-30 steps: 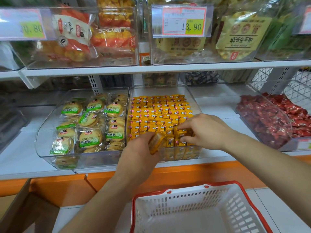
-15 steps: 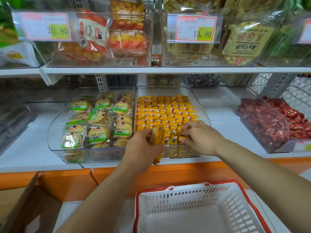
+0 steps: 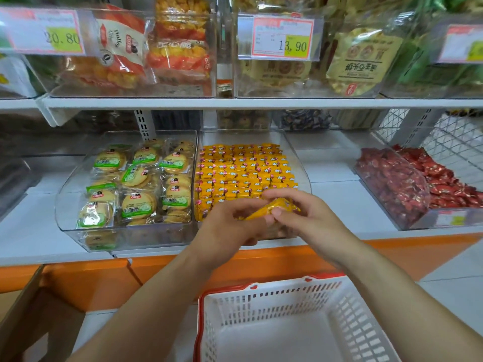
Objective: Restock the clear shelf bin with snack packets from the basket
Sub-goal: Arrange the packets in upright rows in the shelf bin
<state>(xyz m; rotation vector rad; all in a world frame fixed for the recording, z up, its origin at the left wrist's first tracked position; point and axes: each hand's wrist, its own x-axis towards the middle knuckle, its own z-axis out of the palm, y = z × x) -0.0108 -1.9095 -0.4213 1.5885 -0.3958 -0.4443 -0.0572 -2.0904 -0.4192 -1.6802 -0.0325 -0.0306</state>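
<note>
The clear shelf bin (image 3: 296, 155) on the lower shelf is filled with rows of small yellow snack packets (image 3: 243, 173). In front of its near edge my left hand (image 3: 230, 226) and my right hand (image 3: 305, 220) both hold yellow packets (image 3: 271, 207) between them; my right thumb and fingers pinch the upper end, my left fingers curl round the lower end. The white basket with a red rim (image 3: 261, 304) stands below my arms, and the part of its inside that shows holds no packets.
Left of the yellow bin, a clear bin of green-labelled biscuits (image 3: 136, 184). A bin of red sweets (image 3: 400, 184) sits at the right. The upper shelf (image 3: 235, 103) carries bins with price tags. A brown cardboard box (image 3: 31, 309) stands at lower left.
Both hands have lifted from the bin's front row and come together just in front of it, holding yellow packets. The camera has shifted left, so the shelf appears further right.
</note>
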